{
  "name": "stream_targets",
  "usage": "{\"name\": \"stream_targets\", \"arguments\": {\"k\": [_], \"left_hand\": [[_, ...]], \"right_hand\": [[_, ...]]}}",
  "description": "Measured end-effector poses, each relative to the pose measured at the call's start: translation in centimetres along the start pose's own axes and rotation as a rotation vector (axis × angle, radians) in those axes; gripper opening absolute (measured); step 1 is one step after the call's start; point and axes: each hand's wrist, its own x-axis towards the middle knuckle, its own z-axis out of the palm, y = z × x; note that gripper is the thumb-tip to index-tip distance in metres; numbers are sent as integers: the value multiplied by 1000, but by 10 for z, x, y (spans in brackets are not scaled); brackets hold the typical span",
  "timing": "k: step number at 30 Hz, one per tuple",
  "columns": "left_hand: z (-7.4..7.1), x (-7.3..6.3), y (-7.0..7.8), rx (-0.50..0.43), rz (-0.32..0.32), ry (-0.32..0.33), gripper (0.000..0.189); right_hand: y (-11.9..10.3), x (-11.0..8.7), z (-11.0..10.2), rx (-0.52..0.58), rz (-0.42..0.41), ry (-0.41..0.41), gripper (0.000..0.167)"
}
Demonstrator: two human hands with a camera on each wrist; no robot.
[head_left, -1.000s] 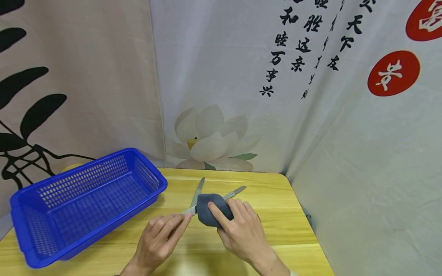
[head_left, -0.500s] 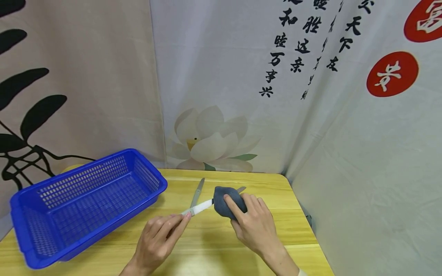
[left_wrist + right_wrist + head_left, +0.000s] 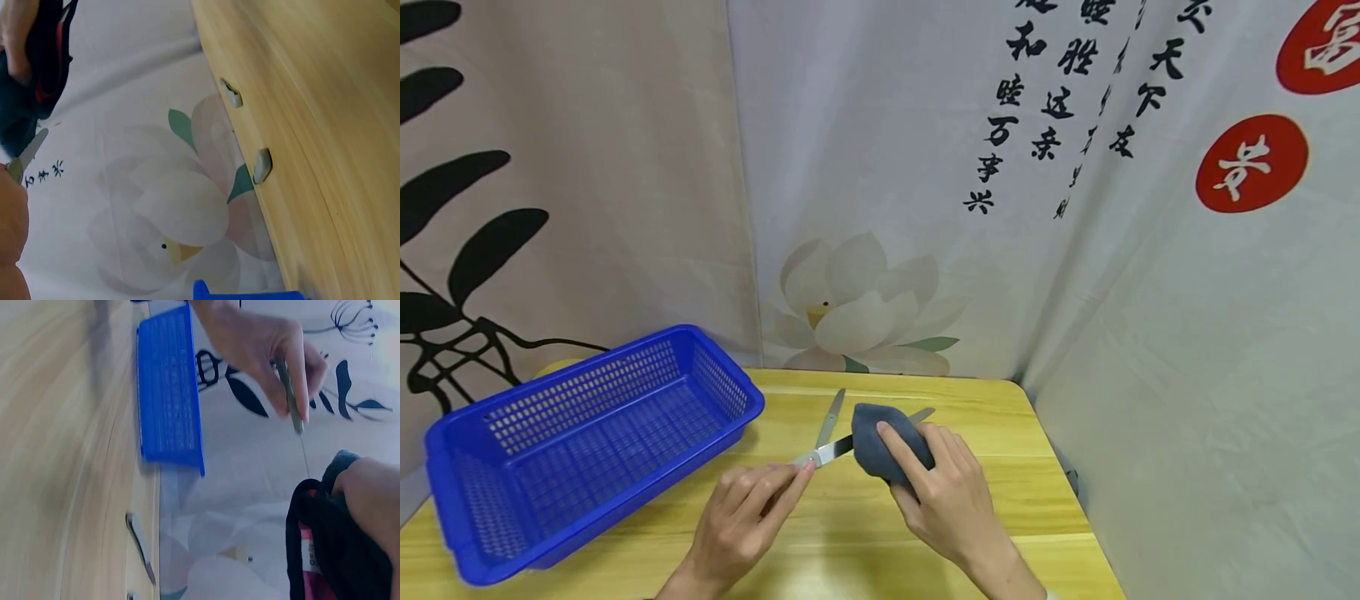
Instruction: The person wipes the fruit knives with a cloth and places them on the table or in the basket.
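My left hand (image 3: 741, 512) grips a small knife by its pale grey-green handle (image 3: 290, 397), with the blade (image 3: 837, 450) pointing right, held above the table. In my right hand (image 3: 951, 492) is a dark grey-blue cloth (image 3: 871, 442), pinched around the outer part of that blade, so the tip is hidden. The right wrist view shows the cloth's black underside (image 3: 340, 544) with a pink label-like patch. Two more knives lie on the table beyond the hands: one (image 3: 830, 418) behind the held blade, the other (image 3: 922, 414) partly hidden by the cloth.
A blue plastic basket (image 3: 591, 517) with perforated walls stands on the left of the wooden table (image 3: 1015, 467). Printed curtains (image 3: 880, 167) hang behind the table and along its right side.
The cloth in my right hand first slid right along the blade, baring most of it, then came back slightly left. My left hand and the knife barely moved.
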Motion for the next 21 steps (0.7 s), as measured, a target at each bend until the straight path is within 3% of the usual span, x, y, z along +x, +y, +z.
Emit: {"name": "stream_targets", "arguments": {"k": [4,10,21], "left_hand": [[2,1,2,-4,19,-5,31],[4,2,5,-5,26,-29,36],[4,2,6,12,45,-20,38]], "right_hand": [[-13,6,1,34,-45,-1,84],[-26,8,3,48,-79,-89,86],[-27,8,2,24,-114,-138,79]]}}
